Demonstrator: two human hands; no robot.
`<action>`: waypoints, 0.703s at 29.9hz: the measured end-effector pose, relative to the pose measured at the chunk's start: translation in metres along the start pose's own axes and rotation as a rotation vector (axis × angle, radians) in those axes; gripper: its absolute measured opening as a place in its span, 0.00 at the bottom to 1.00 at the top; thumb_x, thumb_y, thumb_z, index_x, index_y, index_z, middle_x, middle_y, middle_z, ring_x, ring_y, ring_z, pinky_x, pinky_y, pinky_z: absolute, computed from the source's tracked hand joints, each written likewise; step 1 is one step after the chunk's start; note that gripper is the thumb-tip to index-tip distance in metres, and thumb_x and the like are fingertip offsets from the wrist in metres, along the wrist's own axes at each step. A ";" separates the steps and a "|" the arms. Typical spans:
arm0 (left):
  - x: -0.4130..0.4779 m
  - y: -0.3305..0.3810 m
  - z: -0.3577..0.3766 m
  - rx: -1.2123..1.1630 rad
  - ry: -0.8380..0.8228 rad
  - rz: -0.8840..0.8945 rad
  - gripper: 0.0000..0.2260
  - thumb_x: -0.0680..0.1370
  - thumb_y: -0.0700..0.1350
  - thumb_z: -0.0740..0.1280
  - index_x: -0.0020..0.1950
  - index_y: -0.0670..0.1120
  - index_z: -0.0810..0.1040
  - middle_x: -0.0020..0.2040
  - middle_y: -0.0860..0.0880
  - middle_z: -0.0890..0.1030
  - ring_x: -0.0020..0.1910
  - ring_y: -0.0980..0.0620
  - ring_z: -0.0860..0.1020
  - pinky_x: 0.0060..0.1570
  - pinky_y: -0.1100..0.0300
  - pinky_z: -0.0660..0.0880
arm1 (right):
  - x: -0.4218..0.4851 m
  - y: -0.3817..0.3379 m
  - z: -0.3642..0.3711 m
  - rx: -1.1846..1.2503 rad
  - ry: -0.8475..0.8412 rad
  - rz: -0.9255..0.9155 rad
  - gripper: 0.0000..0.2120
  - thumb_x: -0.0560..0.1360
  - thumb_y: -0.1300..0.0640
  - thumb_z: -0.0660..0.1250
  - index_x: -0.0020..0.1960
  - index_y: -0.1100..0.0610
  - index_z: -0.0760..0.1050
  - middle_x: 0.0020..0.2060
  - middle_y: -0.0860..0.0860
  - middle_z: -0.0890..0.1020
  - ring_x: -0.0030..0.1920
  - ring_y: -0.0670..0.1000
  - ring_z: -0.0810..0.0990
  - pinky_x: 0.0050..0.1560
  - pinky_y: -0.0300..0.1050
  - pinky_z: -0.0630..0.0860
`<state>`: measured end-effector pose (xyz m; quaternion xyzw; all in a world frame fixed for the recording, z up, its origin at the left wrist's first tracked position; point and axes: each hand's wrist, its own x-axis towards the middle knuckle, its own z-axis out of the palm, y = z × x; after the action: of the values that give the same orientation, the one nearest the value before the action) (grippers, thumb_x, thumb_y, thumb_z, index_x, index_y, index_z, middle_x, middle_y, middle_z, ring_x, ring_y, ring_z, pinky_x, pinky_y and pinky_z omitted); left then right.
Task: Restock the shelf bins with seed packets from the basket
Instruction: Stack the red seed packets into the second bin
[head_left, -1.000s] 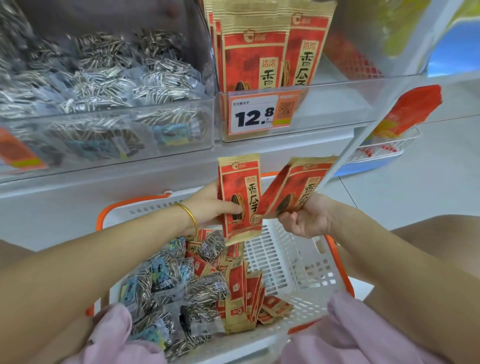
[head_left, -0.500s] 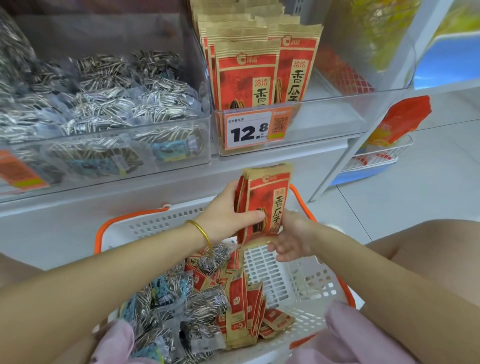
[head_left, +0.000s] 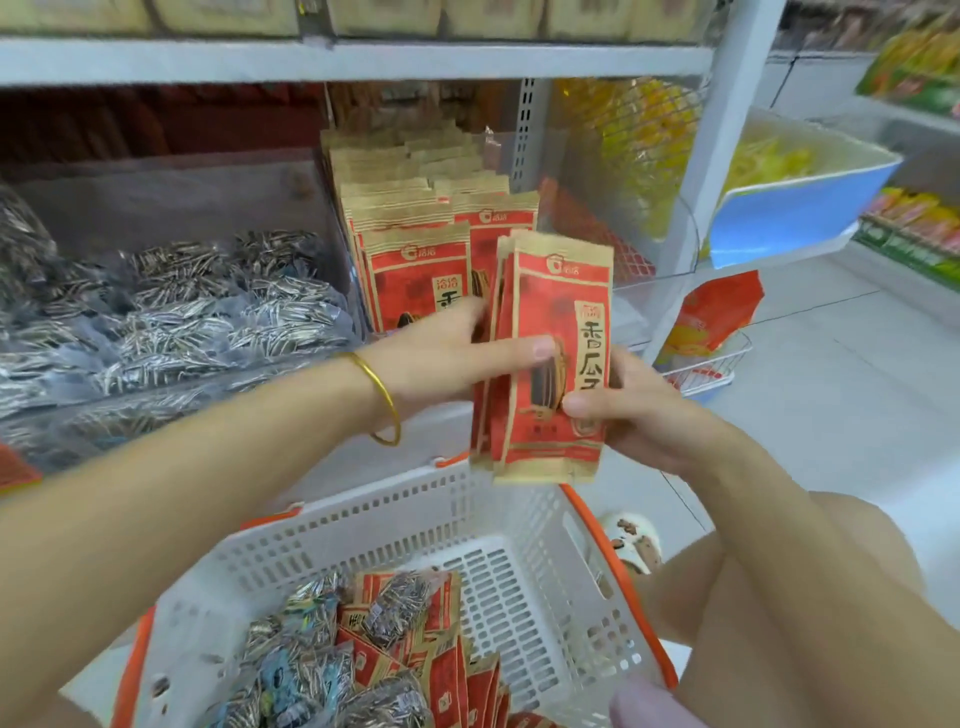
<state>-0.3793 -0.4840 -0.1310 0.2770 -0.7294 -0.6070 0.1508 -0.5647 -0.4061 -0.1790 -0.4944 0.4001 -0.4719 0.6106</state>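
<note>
Both hands, left hand (head_left: 447, 364) and right hand (head_left: 639, 410), grip the red packets (head_left: 550, 358); square edges (upright), slot beside the bin's row (head_left: 415, 270)

Retail shop aisle, white metal shelving (head_left: 358, 60), clear shelf bins (head_left: 171, 395) stocked with bagged seed packets (head_left: 415, 270), plastic shopping basket (head_left: 415, 525) on floor, further snack shelves (head_left: 914, 228) beyond.

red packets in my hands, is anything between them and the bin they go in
Nothing visible blocks them. The held red packets, gripped by the left hand and right hand, sit just in front of the bin's standing red packets, with space open to their right.
</note>
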 end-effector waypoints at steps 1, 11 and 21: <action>0.003 0.016 -0.003 0.077 0.077 0.051 0.15 0.74 0.51 0.69 0.58 0.50 0.73 0.57 0.46 0.81 0.54 0.51 0.81 0.51 0.55 0.79 | 0.005 -0.011 -0.007 0.031 0.043 -0.041 0.35 0.58 0.56 0.80 0.63 0.57 0.72 0.52 0.55 0.83 0.51 0.54 0.83 0.53 0.51 0.79; 0.029 0.041 -0.050 1.093 0.639 0.144 0.20 0.79 0.50 0.59 0.69 0.46 0.68 0.68 0.46 0.71 0.69 0.44 0.66 0.66 0.47 0.64 | 0.084 -0.083 -0.035 -0.146 0.271 -0.293 0.40 0.59 0.67 0.77 0.67 0.59 0.63 0.55 0.59 0.78 0.55 0.60 0.79 0.57 0.58 0.77; 0.038 0.044 -0.049 0.883 0.647 0.211 0.26 0.80 0.45 0.58 0.76 0.48 0.53 0.63 0.43 0.75 0.57 0.45 0.75 0.58 0.53 0.71 | 0.103 -0.065 -0.038 -0.723 0.194 -0.016 0.29 0.66 0.67 0.76 0.61 0.52 0.67 0.50 0.48 0.81 0.51 0.45 0.81 0.54 0.42 0.78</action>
<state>-0.3923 -0.5414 -0.0819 0.4116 -0.8548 -0.1091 0.2966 -0.5888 -0.5191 -0.1253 -0.6342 0.5930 -0.3496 0.3520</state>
